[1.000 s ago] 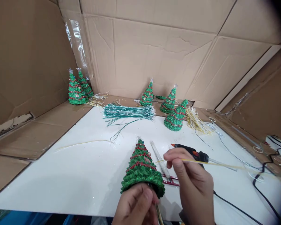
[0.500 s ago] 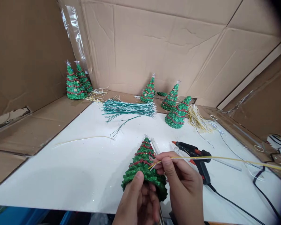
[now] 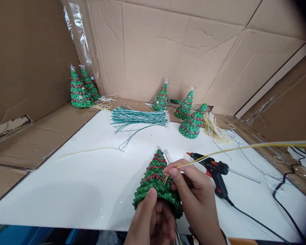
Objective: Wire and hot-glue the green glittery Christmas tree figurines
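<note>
Green tree (image 3: 155, 172), base partly hidden, held by left hand (image 3: 149, 219); right hand (image 3: 196, 192) pinches wires (image 3: 275, 144) running off-frame.

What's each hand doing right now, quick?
Left hand: holding the tree by its base.
Right hand: closed, pinching yellow and white strands.

cardboard walls (image 3: 168, 44) | shiny tape (image 3: 79, 23), left corner | white tabletop (image 3: 79, 185)
</note>
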{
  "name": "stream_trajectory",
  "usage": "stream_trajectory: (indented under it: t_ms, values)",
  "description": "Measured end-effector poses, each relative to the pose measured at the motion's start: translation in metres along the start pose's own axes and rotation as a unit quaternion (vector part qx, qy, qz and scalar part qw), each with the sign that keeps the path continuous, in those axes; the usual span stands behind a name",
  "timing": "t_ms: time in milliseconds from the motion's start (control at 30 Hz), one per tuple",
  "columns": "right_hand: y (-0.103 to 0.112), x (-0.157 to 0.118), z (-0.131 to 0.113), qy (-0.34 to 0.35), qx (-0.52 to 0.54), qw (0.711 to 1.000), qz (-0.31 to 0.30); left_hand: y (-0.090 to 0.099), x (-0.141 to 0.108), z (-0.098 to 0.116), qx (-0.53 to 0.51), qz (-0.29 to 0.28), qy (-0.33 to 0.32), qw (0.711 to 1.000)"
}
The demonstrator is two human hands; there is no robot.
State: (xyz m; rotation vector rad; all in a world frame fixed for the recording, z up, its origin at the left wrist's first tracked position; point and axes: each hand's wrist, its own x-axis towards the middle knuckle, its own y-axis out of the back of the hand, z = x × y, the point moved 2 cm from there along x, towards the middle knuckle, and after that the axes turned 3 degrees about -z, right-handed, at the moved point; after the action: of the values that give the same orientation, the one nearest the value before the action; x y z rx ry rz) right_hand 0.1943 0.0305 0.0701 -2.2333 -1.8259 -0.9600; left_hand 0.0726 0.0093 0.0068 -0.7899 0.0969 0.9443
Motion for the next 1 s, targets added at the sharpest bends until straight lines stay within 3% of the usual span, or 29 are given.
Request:
stream_trajectory:
  t_ms: [600, 1000]
  values:
    - [-0.001, 0.0, 0.005, 0.008, 0.021, 0.999, 0.022, 0.0, 0.003, -0.004, 0.011, -0.017, -0.028, 0.999]
    - [0.003, 0.006, 0.008, 0.047, -0.001, 0.998, -0.036, -0.005, -0.005, 0.002, 0.02, -0.003, -0.023, 1.0]
